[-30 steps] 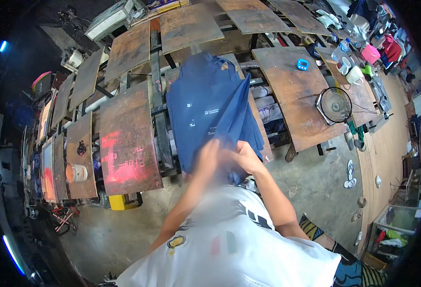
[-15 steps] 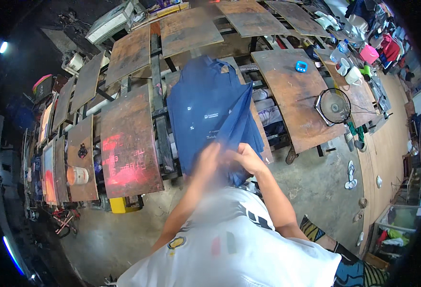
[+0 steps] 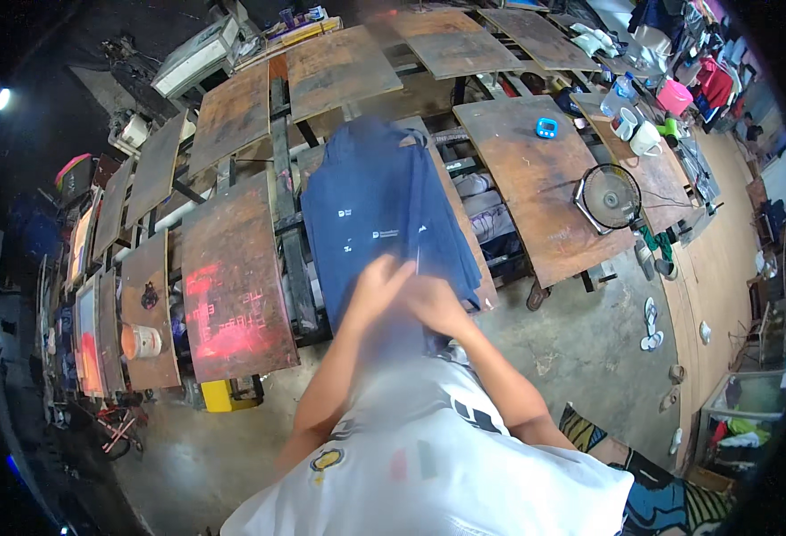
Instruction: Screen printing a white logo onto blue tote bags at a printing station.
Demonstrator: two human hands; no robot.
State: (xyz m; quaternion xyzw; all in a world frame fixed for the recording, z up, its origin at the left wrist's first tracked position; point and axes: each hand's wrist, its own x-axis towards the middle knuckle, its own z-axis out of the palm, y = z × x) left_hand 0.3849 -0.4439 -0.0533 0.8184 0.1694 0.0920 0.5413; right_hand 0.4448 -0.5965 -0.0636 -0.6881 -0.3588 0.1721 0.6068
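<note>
A stack of navy cloth pieces point(image 3: 348, 188), narrower at the far end like aprons and bearing small white prints, lies on a brown board in front of me. Over the near part of the stack, my left hand point(image 3: 377, 290) has its fingers drawn together at a fold of the cloth. Close beside it on the right, my right hand point(image 3: 437, 305) is at the cloth too, its fingertips blurred and partly hidden. A hazy smear down the middle of the picture veils the space between the hands.
Brown boards stand in rows on dark frames, one with pink paint marks point(image 3: 232, 308). On the right are a round black fan point(image 3: 609, 198), a blue timer point(image 3: 546, 128) and white jugs point(image 3: 646, 138). A white bucket point(image 3: 141, 341) sits at left; slippers point(image 3: 651, 323) lie on the floor.
The raised flap on the stack's right side has come down and lies flatter. My right hand has shifted left and lower. The view has swung slightly.
</note>
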